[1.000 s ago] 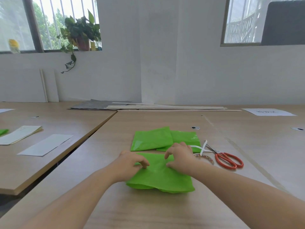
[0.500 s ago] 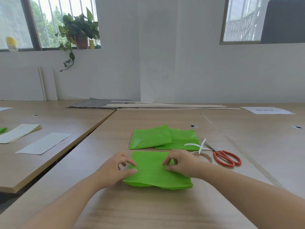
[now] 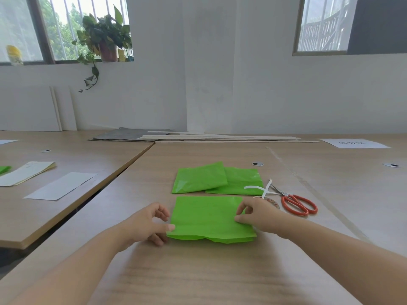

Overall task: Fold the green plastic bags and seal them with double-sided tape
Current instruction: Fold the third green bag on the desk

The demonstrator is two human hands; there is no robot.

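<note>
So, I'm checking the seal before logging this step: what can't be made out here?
Head view:
- Tape roll: mostly hidden behind the right hand.
- Any tape inside the near bag: its own fold covers it.
- Whether the left hand or the right pinches the bag: curled fingers hide the contact.
- Writing on the far paper: too small.
</note>
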